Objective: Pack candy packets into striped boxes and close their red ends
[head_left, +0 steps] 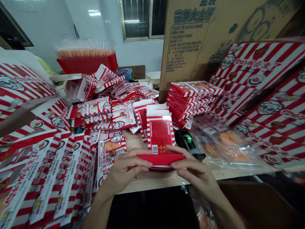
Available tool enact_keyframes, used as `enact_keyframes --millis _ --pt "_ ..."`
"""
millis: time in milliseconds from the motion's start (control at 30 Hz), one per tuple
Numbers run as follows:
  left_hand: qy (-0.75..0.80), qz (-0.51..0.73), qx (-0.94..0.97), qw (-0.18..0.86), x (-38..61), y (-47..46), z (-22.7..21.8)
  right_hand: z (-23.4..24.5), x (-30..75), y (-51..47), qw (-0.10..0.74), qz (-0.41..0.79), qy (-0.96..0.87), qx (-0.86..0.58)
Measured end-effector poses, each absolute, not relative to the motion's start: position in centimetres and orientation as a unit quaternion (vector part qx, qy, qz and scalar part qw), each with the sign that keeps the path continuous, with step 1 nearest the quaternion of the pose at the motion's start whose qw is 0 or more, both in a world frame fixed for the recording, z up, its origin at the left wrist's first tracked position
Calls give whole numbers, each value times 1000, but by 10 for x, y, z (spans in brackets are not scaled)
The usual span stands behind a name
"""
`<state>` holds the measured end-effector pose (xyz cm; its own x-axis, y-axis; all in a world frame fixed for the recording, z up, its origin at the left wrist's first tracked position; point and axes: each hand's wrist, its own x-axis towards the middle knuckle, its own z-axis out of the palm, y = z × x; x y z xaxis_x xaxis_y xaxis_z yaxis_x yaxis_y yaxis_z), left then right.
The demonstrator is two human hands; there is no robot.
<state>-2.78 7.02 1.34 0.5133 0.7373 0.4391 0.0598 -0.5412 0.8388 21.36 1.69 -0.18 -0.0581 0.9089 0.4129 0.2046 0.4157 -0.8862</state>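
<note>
right, on my feed the left hand (pixel 126 168) and right hand (pixel 195 171) are pinching a folded red paper packet (pixel 162 160) between them, fingers curled over it, just above the table (pixel 152 183). directly behind it stands a red-and-white striped packet (pixel 160 130). a black tape dispenser (pixel 188 141) sits near my right hand, beside a clear plastic bag (pixel 224 146) of orange pieces, with a stack of striped packets (pixel 188 101) beyond.

I count: left hand (pixel 126 168) 1 | right hand (pixel 196 170) 1 | red packet (pixel 162 160) 1 | tape dispenser (pixel 187 141) 1 (striped packets (pixel 89 108) beyond my tally from here)
</note>
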Motion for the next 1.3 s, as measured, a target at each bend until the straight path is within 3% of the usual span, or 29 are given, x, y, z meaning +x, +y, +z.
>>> enact_keyframes --millis 100,133,200,333,433,767,933,1100,1300 --pt "271 444 760 390 -25 68 11 -26 246 27 595 244 -517 -565" --pt "273 449 759 385 -24 67 11 -36 260 31 593 179 -451 -643" --pt "279 452 758 378 -23 66 10 -54 287 39 544 170 -391 -722" --pt "293 454 758 365 -23 65 9 -73 312 41 503 263 -394 -723" --pt "290 458 762 355 -23 66 8 -76 310 27 521 289 -385 -705" --pt "308 458 761 341 -21 64 7 -116 289 12 550 155 -341 -747" --pt "330 456 768 307 -16 59 6 -81 258 -18 539 213 -335 -743" --pt "312 456 788 272 -3 50 2 -13 173 -35 667 321 -311 -596" --pt "301 418 826 228 4 45 18 18 131 1 697 356 -296 -547"
